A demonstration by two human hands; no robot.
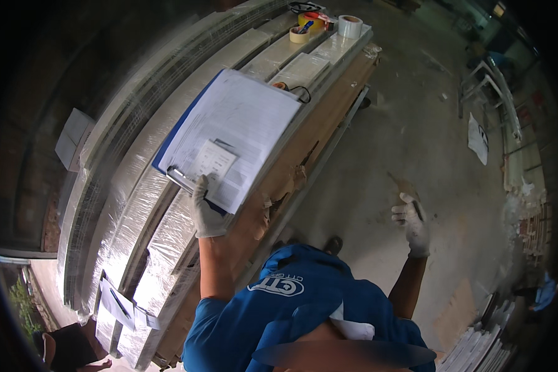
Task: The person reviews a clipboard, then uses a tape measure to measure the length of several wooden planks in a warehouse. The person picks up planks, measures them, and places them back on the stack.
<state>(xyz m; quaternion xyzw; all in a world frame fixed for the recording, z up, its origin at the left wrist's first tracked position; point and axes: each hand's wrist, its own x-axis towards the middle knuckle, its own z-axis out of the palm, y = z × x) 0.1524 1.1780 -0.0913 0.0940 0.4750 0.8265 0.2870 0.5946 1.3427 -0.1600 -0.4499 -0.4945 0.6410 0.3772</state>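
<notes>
While a blue clipboard (168,152) is being gripped at its near edge by the gloved left hand (208,211), its thumb pressing on the top side, white sheets (254,118) are being carried on the board. A small slip (216,162) is being borne over them, near the metal clip (181,180). The clipboard is being held above long, film-wrapped stacks (136,204); whether it is being partly supported by them cannot be told. The gloved right hand (414,226) is being held out over the floor (366,192), well apart from the board, its fingers being partly curled; whether anything is being grasped there cannot be told. At the stacks' far end, a cream tape roll (299,37) and a larger white roll (350,26) are being supported.
</notes>
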